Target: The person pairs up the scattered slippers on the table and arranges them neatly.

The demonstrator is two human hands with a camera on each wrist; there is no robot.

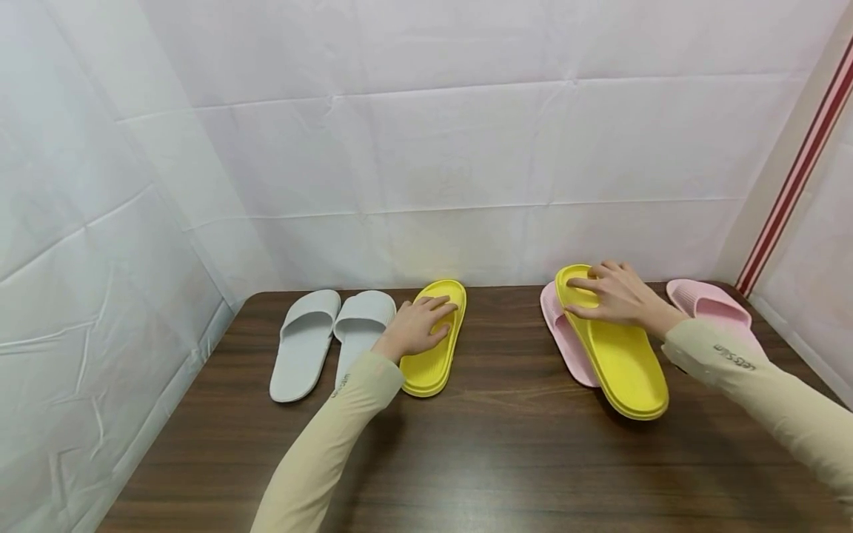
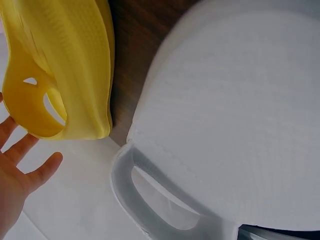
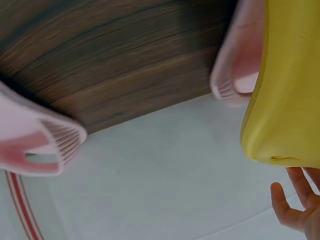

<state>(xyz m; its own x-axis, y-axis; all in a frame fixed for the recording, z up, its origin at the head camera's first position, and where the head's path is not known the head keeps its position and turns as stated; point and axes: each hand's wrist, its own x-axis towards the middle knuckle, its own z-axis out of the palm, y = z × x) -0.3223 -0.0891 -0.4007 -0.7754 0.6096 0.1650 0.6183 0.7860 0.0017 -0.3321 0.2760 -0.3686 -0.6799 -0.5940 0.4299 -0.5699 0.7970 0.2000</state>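
Note:
In the head view, my left hand (image 1: 415, 327) lies over a yellow slipper (image 1: 426, 374) on the table, its fingers spread across the slipper's upper. The left wrist view shows the fingertips right at the edge of this slipper's upper, the thumb standing apart. My right hand (image 1: 623, 300) grips a second yellow slipper (image 1: 623, 370) near its strap end. This slipper is tilted and overlaps a pink slipper (image 1: 569, 344) behind it. From the right wrist, the yellow slipper hides part of the fingers.
Two white slippers (image 1: 303, 359) (image 1: 363, 326) lie side by side left of my left hand. Another pink slipper (image 1: 716, 307) is at the far right, partly behind my right sleeve. White sheeting (image 1: 453, 163) rises behind the brown table (image 1: 493, 459).

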